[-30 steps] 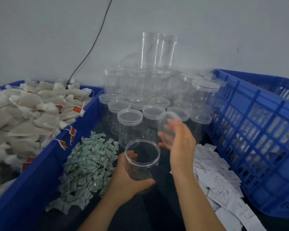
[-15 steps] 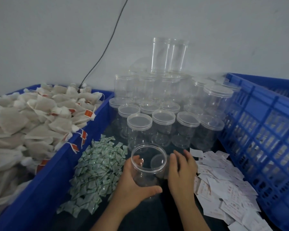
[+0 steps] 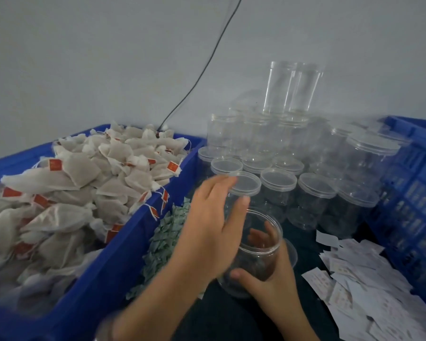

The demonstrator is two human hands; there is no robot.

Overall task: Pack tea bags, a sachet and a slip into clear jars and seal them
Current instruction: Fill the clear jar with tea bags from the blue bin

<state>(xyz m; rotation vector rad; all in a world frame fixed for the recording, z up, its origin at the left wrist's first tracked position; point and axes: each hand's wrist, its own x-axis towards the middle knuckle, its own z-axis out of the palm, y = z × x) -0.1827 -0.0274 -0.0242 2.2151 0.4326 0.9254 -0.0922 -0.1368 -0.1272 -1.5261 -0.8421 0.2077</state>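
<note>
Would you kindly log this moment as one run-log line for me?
step: clear jar open, empty | right hand: grips jar | left hand: open, holding nothing | lid: lying beside jar

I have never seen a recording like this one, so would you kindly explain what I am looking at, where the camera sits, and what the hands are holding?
There is no machine here: a person packs jars with bare hands. The single picture comes from a camera worn on their head, looking forward and down.

The right hand grips an open clear jar, fingers curled round it; the jar looks empty. The left hand is blurred, its fingers straight, and holds nothing.

On the left, a blue crate is heaped with tea bags. Beside it lies a pile of small green sachets, and on the right a scatter of white paper slips. Behind stand many empty lidded jars, some stacked, next to a second blue crate.
</note>
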